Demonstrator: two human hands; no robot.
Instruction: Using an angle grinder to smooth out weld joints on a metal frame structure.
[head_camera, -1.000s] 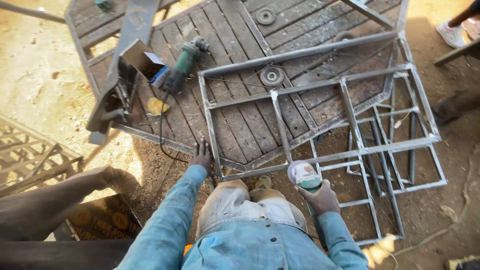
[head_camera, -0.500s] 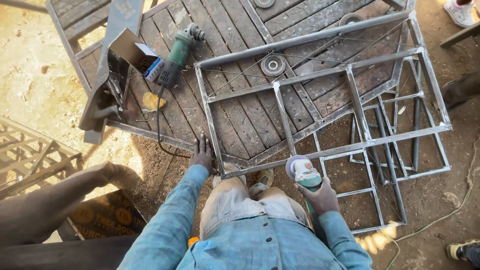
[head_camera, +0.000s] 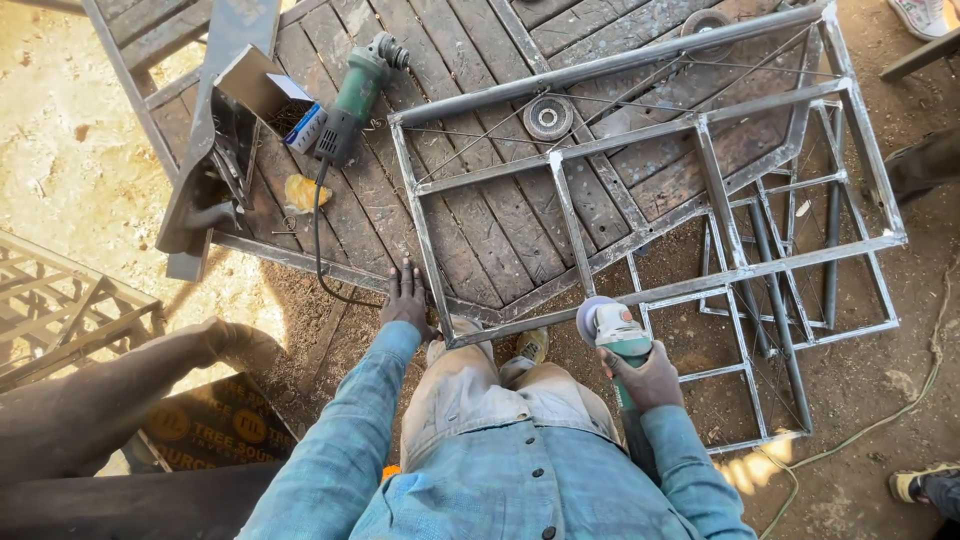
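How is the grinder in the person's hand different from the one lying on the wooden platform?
The held grinder is gripped by the right hand, its disc end toward the metal frame; the lying grinder rests untouched on the wooden platform. The held one has a pale head; the lying one is darker green, with its black cord in plain view. Both are green angle grinders.

Harsh sunlight glares at left; shade elsewhere, sharp focus, wide-angle edge distortion.

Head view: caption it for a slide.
Right hand grips an angle grinder at a welded steel frame; left hand braces its corner.
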